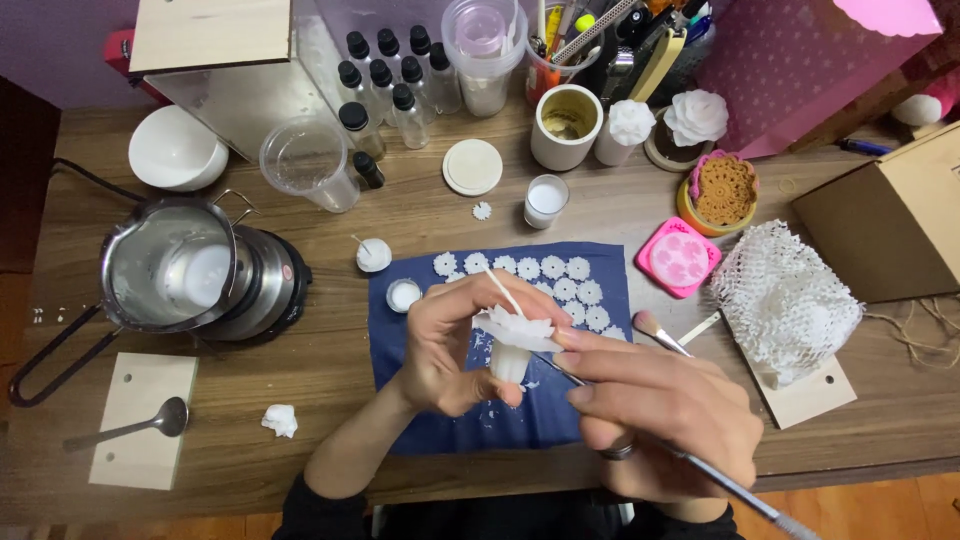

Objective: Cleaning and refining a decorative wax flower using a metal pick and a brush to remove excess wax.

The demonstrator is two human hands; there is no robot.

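Wooden desk (420,210) is packed: going left to right there's one white bowl (175,150), one metal melting pot (165,270) on its heater, one spoon (150,422), nine little black-capped bottles (385,85), then a blue cloth (600,275) with roughly a dozen small white wax flowers (560,268). Left hand (445,345) has its fingers pinched around one white flower candle (512,345) right over that cloth, while the right hand (670,415) grips one thin metal tool (730,487) pencil-style, tip at the petals. I'd say steady support and light touches are key, since those petals look fragile.
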